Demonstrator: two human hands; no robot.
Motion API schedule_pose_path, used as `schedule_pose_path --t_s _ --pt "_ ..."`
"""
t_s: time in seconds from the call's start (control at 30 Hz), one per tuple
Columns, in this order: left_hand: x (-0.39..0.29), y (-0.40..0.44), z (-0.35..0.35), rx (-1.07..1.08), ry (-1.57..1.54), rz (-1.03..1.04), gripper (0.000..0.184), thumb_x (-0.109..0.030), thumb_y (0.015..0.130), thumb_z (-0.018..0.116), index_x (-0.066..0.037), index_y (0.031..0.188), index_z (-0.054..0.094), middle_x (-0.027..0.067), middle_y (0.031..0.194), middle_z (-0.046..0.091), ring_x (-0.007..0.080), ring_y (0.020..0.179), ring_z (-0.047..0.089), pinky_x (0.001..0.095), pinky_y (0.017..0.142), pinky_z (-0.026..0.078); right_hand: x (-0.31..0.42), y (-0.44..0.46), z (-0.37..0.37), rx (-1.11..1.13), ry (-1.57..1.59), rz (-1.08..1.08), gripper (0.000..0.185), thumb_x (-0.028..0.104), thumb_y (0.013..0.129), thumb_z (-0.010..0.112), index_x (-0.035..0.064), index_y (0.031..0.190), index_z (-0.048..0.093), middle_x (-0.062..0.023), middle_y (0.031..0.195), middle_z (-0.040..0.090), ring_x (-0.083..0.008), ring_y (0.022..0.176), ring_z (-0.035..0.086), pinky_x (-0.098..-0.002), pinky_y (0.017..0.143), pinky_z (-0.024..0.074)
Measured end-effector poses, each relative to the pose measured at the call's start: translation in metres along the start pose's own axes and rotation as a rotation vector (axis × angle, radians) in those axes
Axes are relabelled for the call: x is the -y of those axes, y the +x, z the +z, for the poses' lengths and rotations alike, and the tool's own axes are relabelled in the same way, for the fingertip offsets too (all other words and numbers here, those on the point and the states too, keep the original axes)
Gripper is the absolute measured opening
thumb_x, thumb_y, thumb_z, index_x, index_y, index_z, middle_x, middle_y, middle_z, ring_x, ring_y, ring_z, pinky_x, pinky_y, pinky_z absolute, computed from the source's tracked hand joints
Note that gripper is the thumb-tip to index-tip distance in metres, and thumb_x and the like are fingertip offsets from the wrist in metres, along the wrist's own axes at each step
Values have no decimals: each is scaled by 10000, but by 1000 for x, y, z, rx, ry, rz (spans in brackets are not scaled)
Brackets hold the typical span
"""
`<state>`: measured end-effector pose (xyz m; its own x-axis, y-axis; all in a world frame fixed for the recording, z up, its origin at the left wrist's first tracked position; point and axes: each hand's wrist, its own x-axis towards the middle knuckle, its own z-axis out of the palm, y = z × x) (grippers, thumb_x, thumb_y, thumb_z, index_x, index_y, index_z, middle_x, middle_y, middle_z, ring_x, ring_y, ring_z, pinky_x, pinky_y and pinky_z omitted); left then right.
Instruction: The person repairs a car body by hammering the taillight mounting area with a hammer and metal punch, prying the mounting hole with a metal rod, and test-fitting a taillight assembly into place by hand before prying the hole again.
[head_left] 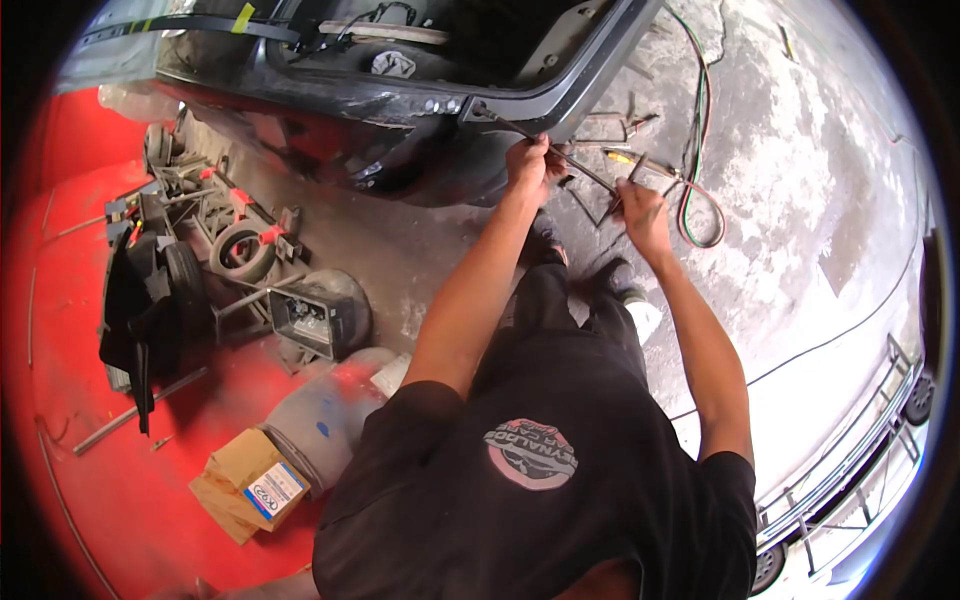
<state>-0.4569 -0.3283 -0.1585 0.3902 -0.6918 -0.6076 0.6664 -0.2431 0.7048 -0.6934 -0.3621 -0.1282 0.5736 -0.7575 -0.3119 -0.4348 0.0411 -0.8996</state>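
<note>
My left hand [530, 166] is closed around a long thin metal rod [588, 172], close to the edge of a dark car body [400, 115]. Farther back along the rod, my right hand [643, 212] grips its near end, where a short crosspiece seems to stick up. The rod slants up and left, and its far tip meets the body's corner beside the opening; whether the tip is inside a hole I cannot tell. Scuffed paint and bare patches show on the panel below that opening.
Red and green hoses [703, 215] loop on the floor at right, near a metal stand [590, 205]. Jacks and a small wheel [243, 250] lie at left, with a square lamp [318, 315], a cardboard box [250, 485] and a grey drum [315, 425]. A ladder [850, 480] lies far right.
</note>
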Motion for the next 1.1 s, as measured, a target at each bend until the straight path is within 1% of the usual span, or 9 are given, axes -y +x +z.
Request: schedule_pose_path --t_s 0.13,0.17,0.27,0.3,0.43,0.53,0.7,0.8,1.1 --pt "2 6 -5 -19 15 21 193 -237 1059 546 -45 1042 535 203 896 707 214 609 642 367 535 562 -3 6 7 -64 642 286 581 459 1044 555 -101 940 667 -187 753 718 -201 540 676 -284 519 557" --pt "1 5 0 -31 27 11 192 -233 1059 546 -41 1042 533 205 894 706 218 607 642 370 536 566 -3 3 6 -56 661 343 487 369 1033 596 -104 1141 633 -196 838 734 -246 624 710 -333 592 590" --pt "-7 -1 1 -65 42 4 189 -219 1057 548 -32 1041 531 210 889 704 228 600 642 374 538 576 -12 -15 7 -443 -317 -310 484 230 995 602 -58 1378 530 -247 1038 722 -368 819 727 -472 742 600" --pt "-8 -3 2 -61 30 10 187 -214 1056 550 -29 1040 531 211 888 705 229 595 642 374 537 579 24 -30 0 -468 -432 -274 602 136 941 611 -8 1496 426 -294 1353 581 -446 1163 632 -528 954 544" --pt "-1 9 2 -26 -45 18 184 -203 1054 550 -21 1026 539 214 883 705 231 583 642 364 529 582 9 -27 -1 -203 -1073 -616 591 112 924 613 -8 1477 444 -280 1485 448 -471 1455 348 -477 1148 411" --pt "-8 1 10 -73 6 7 186 -206 1057 543 -25 1014 550 216 886 704 231 593 641 357 531 571 -3 -15 4 -232 -1019 -627 683 268 896 717 19 1477 460 -258 1455 495 -441 1401 437 -473 1076 474" --pt "-3 8 -4 -23 7 57 179 -209 1058 537 -39 1004 557 201 879 706 221 579 626 360 525 556 14 2 3 -111 -374 -381 210 112 959 563 -7 1105 657 -189 880 726 -301 810 747 -428 685 592" --pt "-3 10 1 -98 -34 72 206 -191 1046 558 -4 963 572 171 740 694 212 487 614 345 445 539 21 13 -8 -36 221 81 298 220 1030 536 -35 1005 689 -190 845 733 -264 742 737 -384 660 581" --pt "-13 0 2 -66 30 38 169 -217 1052 563 -53 1011 550 192 881 704 214 602 635 360 538 571 11 -1 5 -71 324 63 408 296 1031 538 -65 918 691 -148 741 707 -216 618 695 -319 579 564"
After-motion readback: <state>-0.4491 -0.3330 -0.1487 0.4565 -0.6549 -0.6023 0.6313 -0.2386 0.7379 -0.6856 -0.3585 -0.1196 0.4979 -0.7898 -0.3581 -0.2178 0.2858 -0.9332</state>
